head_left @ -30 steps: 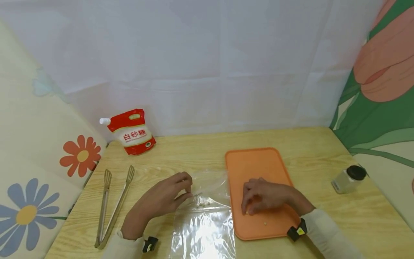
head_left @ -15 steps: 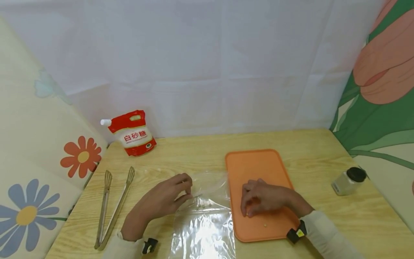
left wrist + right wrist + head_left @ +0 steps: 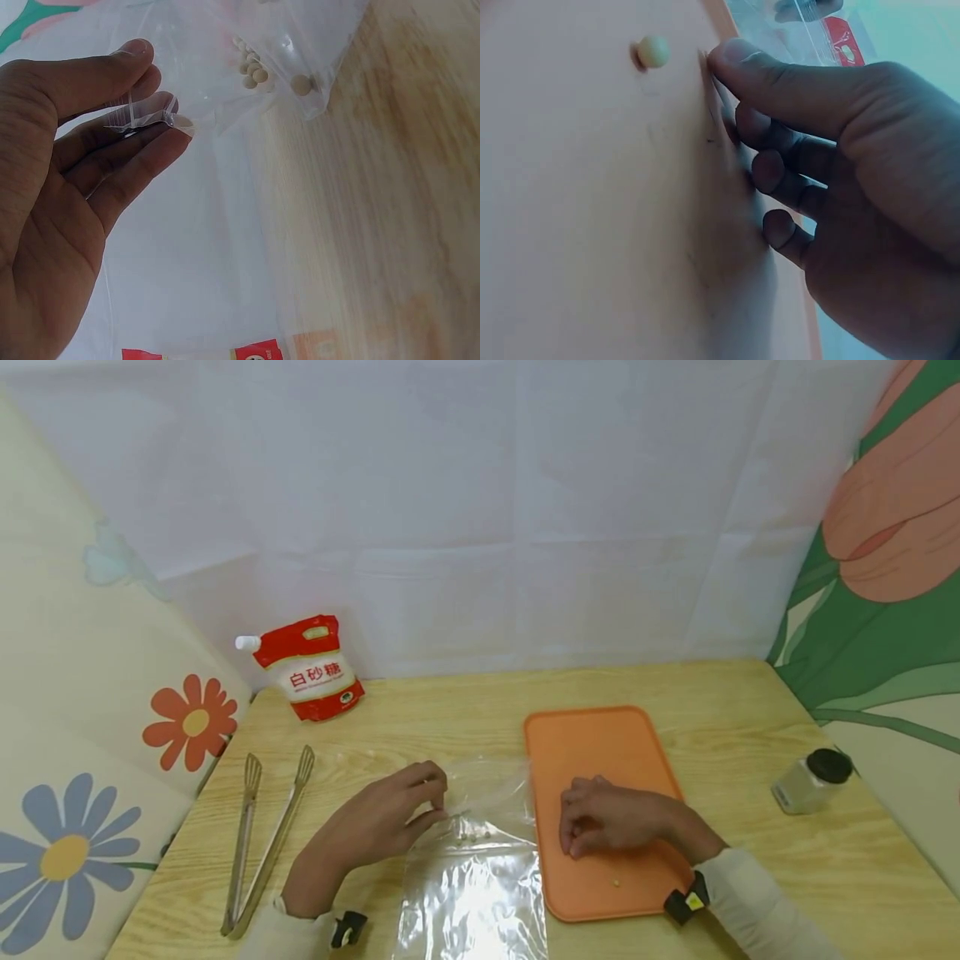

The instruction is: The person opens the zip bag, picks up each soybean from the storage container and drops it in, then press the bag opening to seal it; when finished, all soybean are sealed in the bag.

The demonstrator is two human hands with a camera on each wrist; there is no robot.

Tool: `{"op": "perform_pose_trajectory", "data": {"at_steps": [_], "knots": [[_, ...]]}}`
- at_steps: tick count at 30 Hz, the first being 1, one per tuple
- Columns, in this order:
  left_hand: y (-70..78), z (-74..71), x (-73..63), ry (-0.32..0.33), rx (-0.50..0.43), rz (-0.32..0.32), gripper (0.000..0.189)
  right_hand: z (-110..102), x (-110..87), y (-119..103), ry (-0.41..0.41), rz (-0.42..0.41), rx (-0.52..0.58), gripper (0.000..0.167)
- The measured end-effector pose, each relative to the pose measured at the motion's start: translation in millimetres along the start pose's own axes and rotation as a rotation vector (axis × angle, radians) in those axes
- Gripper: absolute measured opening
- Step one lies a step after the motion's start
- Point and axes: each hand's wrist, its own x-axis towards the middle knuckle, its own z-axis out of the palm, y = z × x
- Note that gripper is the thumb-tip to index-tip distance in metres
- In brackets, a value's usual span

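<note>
My left hand pinches the edge of a clear plastic bag, whose mouth shows between thumb and fingers in the left wrist view. Several small round beige balls sit inside it. On the orange tray, my right hand is lowered with curled fingers, thumb and fingertips close to the surface. Whether a ball is between those fingertips is hidden. One pale ball lies alone on the tray, a short way from the thumb; in the head view this ball is nearer the front edge.
Metal tongs lie spread on the left of the wooden table. A red and white sugar pouch stands at the back left. To the right is a clear jar with a black lid. A white cloth hangs behind.
The ball seen at the right fingertips earlier no longer shows in the head view; the right fingers have shifted only slightly. The left hand stays at the bag's edge.
</note>
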Motion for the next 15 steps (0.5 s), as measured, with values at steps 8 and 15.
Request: {"op": "perform_pose_trajectory", "data": {"at_steps": [8,15], "knots": [[-0.1,0.6,-1.3,-0.002,-0.001,-0.005,0.014,-3,-0.9,5,0.131,0.013,0.019,0.006],[-0.4,0.5,-0.4,0.001,0.01,-0.002,0.015,-21,-0.7,3,0.303,0.017,0.096,0.007]]}}
